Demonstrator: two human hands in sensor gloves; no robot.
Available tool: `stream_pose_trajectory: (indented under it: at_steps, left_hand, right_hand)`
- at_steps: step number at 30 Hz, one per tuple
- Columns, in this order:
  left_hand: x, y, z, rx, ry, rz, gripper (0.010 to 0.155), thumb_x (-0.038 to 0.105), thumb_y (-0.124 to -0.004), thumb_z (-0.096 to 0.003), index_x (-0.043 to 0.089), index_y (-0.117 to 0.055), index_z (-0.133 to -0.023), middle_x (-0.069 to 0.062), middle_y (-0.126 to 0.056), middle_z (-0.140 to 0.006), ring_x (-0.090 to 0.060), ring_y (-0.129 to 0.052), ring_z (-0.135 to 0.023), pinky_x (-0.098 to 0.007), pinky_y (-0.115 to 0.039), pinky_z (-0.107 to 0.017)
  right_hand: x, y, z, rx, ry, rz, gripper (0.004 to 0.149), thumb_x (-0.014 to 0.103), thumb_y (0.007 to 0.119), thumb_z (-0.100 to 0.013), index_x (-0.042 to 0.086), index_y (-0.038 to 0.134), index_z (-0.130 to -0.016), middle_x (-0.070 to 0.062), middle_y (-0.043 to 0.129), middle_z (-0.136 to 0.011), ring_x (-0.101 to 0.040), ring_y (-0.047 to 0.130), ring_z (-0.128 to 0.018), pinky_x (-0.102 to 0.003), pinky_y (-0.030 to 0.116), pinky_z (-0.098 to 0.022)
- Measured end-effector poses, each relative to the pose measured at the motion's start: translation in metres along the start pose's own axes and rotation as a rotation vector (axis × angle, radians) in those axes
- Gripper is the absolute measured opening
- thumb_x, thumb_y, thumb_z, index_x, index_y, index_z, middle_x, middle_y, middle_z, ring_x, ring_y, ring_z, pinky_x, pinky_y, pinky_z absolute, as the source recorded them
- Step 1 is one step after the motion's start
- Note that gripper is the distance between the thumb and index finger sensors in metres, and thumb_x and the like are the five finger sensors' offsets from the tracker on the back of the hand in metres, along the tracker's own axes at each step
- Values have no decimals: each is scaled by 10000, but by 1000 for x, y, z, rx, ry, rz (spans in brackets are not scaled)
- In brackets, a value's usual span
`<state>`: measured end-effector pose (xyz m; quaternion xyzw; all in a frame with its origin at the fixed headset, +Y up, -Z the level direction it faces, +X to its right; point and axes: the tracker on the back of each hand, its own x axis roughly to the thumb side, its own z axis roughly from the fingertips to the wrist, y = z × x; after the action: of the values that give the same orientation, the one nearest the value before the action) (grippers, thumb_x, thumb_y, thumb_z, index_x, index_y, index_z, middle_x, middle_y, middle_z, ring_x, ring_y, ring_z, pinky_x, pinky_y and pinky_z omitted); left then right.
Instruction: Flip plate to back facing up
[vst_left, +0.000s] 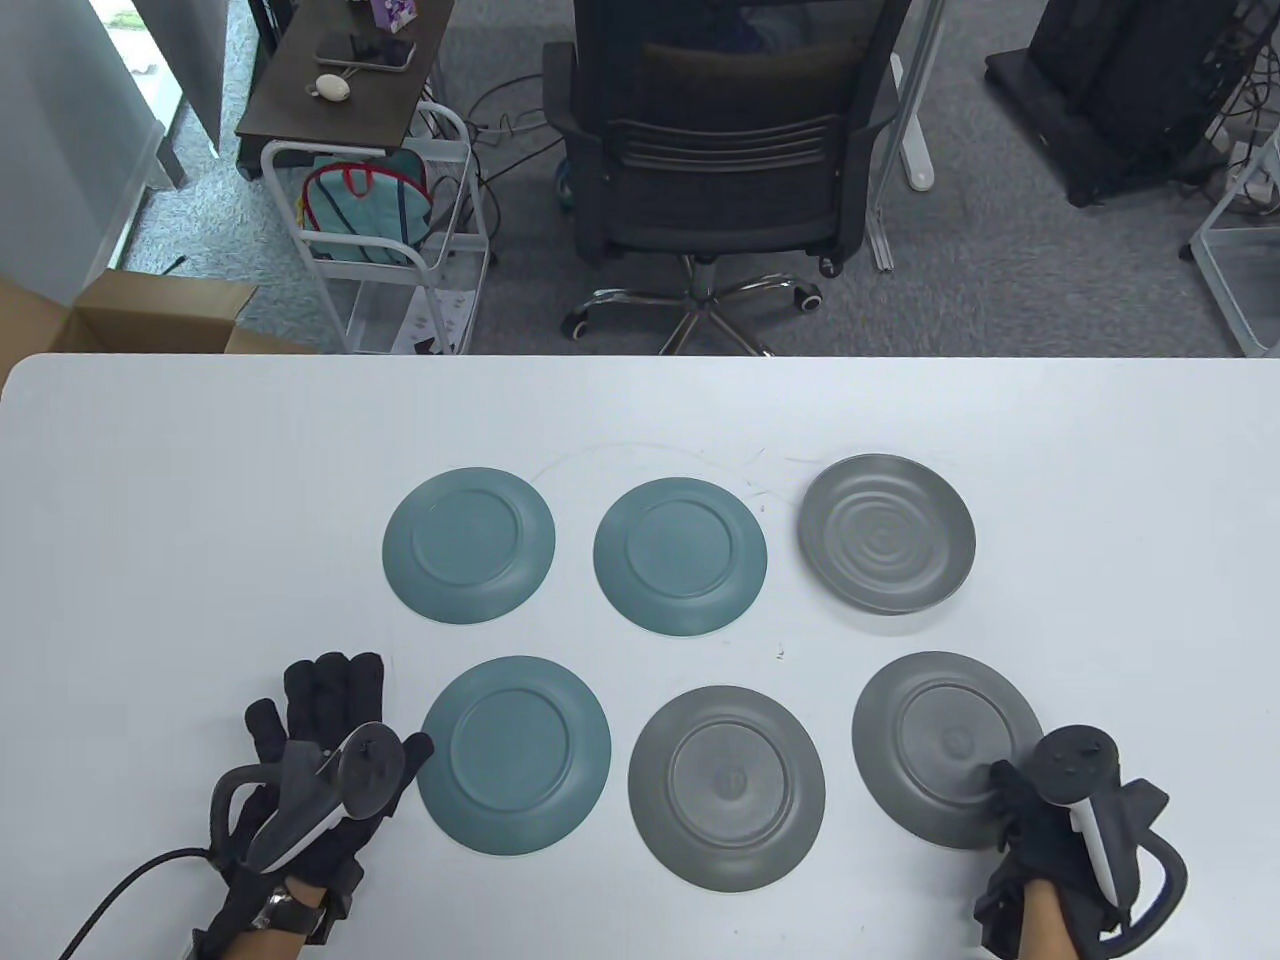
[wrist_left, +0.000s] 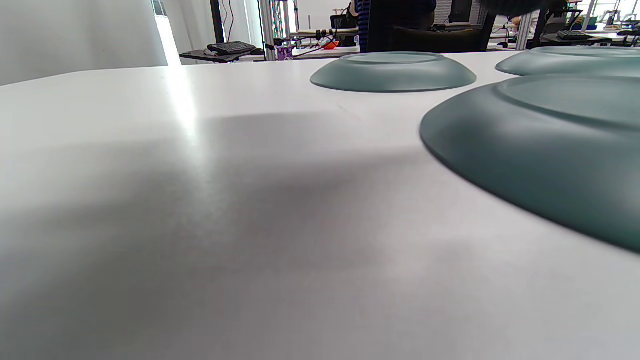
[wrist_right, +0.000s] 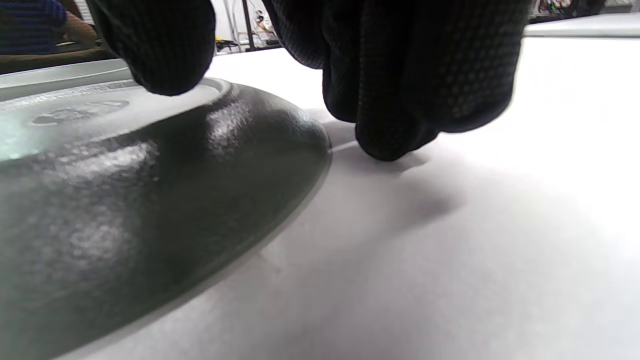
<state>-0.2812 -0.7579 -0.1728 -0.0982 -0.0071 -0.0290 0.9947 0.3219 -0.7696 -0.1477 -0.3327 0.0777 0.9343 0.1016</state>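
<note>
A: What fills the view?

B: A wide white table (vst_left: 200, 520), rounded at its far corners. On it lie six round matte plates in two rows of three, none touching.

A: Which way up?

B: Five show the foot ring, so back up: the far-left teal plate (vst_left: 468, 545), the far-middle teal plate (vst_left: 679, 556), the near-left teal plate (vst_left: 514, 754), the near-middle grey plate (vst_left: 726, 786) and the near-right grey plate (vst_left: 948, 748). The far-right grey plate with concentric ripples (vst_left: 886, 533) lies face up, well apart from both hands.

A: And the hands?

B: The right hand in a black glove (vst_left: 1040, 815) is at the near-right grey plate's near right edge. In the right wrist view the thumb tip (wrist_right: 160, 50) rests on that plate's raised foot (wrist_right: 100, 107), while the other fingers (wrist_right: 410, 85) are curled together just outside the rim, close to the table. The plate lies flat; I cannot tell whether the fingers actually grip it.

A: The left?

B: The left hand in a black glove (vst_left: 310, 770) lies flat on the table, fingers stretched out, holding nothing. Its thumb reaches toward the near-left teal plate's rim, but whether they touch, I cannot tell.
</note>
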Motion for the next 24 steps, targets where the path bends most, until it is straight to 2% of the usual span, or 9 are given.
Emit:
stream_pose_trajectory:
  at_steps: [6,14,18,24]
  left_hand:
    - [0,0,-1,-3,6,2,896,704,-514,-559,150,-234,-1205,-219,-293,-1209,-509,-367,-1160,-728,-362,-757]
    - [0,-2,-6,-21,18,-3,897,706,-512,-559,151,-232,-1205,-218,-294,-1209,-507,-367,-1161,-727,-363,-757]
    - [0,-2,-6,-22,20,-7,895,704,-512,-560,150,-234,-1206,-219,-294,-1209,-509,-366,-1161,-728,-362,-757]
    - [1,-2,-6,-24,22,-16,896,705,-512,-559,150,-234,-1206,-219,-294,-1210,-510,-367,-1161,-728,-364,-756]
  right_hand:
    - [33,-10,3,-13,-147,84,814,482,766,-487,67,423,-1098,-236,576,-1088,-503,658,-921,-587,655,-635]
    - [119,-16,1,27,-346,138,873,501,765,-488,86,330,-1121,-246,415,-1150,-532,496,-1006,-647,525,-703]
    - [160,-14,-10,43,-361,174,891,506,774,-483,108,304,-1127,-222,371,-1170,-520,441,-1037,-656,476,-728]
    - [203,-8,-38,68,-319,207,904,496,793,-477,128,288,-1130,-200,338,-1182,-509,400,-1057,-661,441,-745]
